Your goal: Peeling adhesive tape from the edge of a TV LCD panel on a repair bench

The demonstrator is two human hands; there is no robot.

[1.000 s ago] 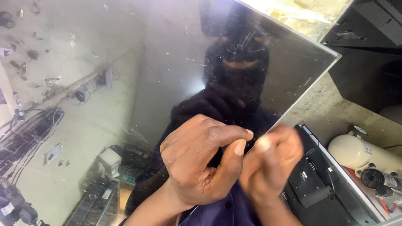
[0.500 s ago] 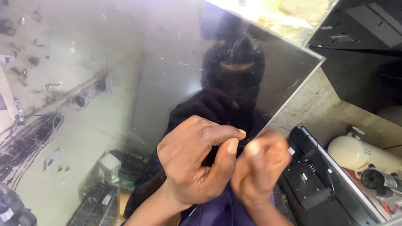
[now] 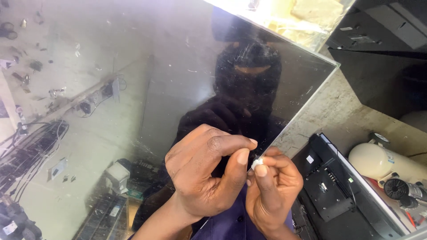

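Note:
A large glossy dark panel [image 3: 147,80], like a bare display screen, fills most of the view and mirrors the room and a dark figure. My left hand [image 3: 204,173] is curled in front of its lower right edge, thumb and forefinger pinched together. My right hand [image 3: 272,191] is right beside it, pinching a small white scrap [image 3: 257,163] between thumb and forefinger. The fingertips of both hands meet at that scrap, close to the panel's edge. Whether the left hand also grips it is unclear.
At the lower right stand a cream cylinder tank [image 3: 382,162] with a small motor and a black flat device [image 3: 331,191]. A rough stone-like surface [image 3: 342,115] lies beyond the panel's right edge. Dark cabinets [image 3: 391,40] sit at top right.
The right hand has steadied from a blur and now pinches the white scrap clearly. Both hands sit slightly lower and closer together. The panel has shifted a little in view.

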